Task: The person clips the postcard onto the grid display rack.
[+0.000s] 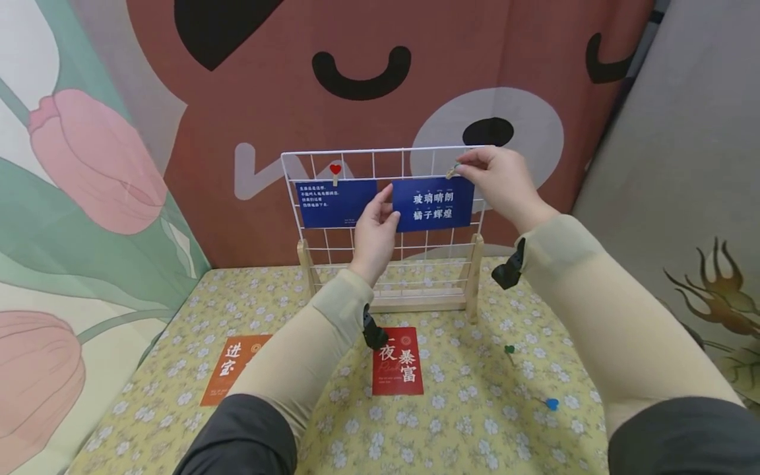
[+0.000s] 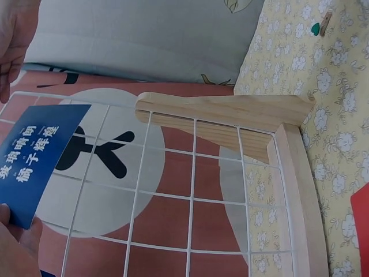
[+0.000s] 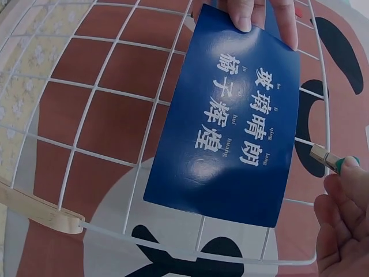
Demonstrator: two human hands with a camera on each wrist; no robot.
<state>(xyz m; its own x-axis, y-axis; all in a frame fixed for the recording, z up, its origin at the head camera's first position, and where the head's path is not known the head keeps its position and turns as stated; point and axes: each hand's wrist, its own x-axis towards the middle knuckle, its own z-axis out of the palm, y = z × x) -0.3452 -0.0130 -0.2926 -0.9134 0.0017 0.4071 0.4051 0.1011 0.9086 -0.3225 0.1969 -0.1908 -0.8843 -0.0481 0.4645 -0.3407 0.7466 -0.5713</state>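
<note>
My left hand pinches the left edge of a blue card with white lettering, holding it against the white wire grid. At the card's top edge, my right hand pinches a small wooden clothespin with a green decoration. In the right wrist view the clothespin's tip points at the card's edge, a small gap away. Beside it, a second blue card hangs from the grid by a clothespin with a red heart; my left fingers overlap its right end in the head view.
The grid stands in a wooden base on a floral cloth. A red card and an orange card lie in front. To the right lie a green-heart clothespin and a blue-heart clothespin. A printed curtain hangs behind.
</note>
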